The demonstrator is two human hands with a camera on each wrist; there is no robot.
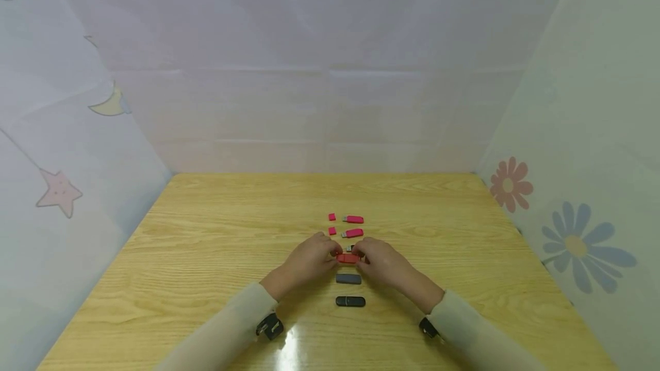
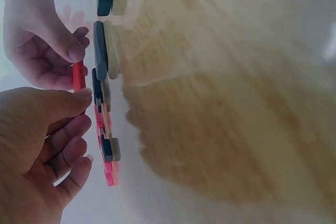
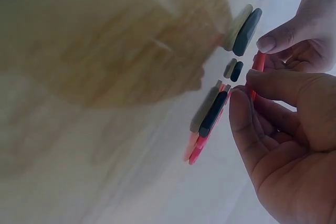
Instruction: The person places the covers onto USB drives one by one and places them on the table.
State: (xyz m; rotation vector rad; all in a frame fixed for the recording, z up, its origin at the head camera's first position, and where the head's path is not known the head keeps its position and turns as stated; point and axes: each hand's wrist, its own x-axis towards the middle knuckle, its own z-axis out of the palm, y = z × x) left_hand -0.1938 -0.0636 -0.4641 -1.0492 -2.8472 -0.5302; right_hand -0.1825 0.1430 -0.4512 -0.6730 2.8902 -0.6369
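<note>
A red USB stick (image 1: 348, 258) is pinched at both ends, raised above the table in the wrist views. My left hand (image 1: 309, 257) grips its left end between thumb and fingers, the other fingers loosely curled. The right hand (image 1: 385, 262) pinches the opposite end. In the right wrist view the red stick (image 3: 259, 62) runs between the two thumbs. Just beyond it lies a black USB stick (image 3: 215, 111) with its metal plug bare, partly covered by the right fingers in the head view. Its small dark cap (image 3: 237, 71) lies apart from it.
Farther back lie two pink USB sticks (image 1: 354, 219) with bare plugs, each with a pink cap (image 1: 332, 217) to its left. Nearer me are a grey USB stick (image 1: 348, 279) and a black capped one (image 1: 350, 301), all on the wooden table (image 1: 232, 210). Patterned sheets surround the table.
</note>
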